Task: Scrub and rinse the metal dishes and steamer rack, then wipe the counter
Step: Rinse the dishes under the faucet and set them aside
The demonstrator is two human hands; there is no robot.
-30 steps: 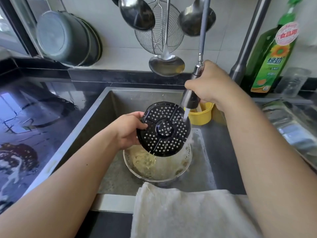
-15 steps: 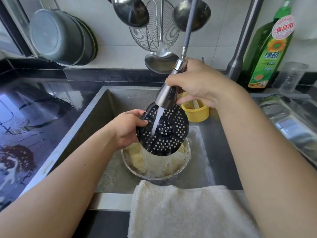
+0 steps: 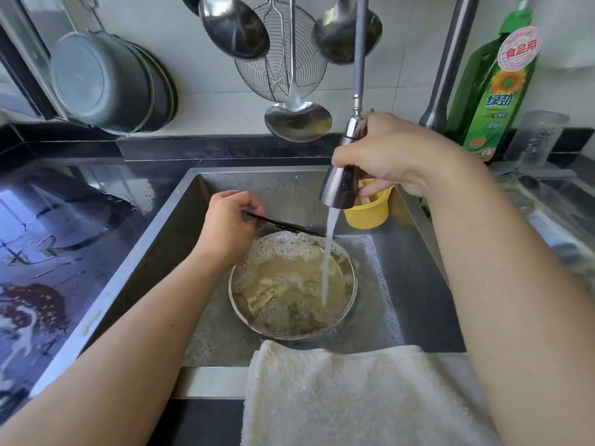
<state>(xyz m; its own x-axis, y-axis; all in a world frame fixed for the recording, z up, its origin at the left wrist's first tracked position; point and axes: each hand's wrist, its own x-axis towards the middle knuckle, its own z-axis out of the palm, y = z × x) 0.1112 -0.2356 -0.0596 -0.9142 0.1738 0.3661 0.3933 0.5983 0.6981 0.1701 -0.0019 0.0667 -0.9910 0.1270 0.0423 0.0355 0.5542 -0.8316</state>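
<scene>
Steamer rack (image 3: 283, 224) edge-on (seemingly) above bowl (image 3: 291, 329)

Both forearms reach forward; the left hand (image 3: 230, 225) pinches, the right hand (image 3: 391, 156) is curled in a grip.

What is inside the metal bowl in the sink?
The metal bowl holds cloudy yellowish water with foam along its far side; the water stream falls into it. Anything lying on its bottom is hidden by the murky water.
</scene>
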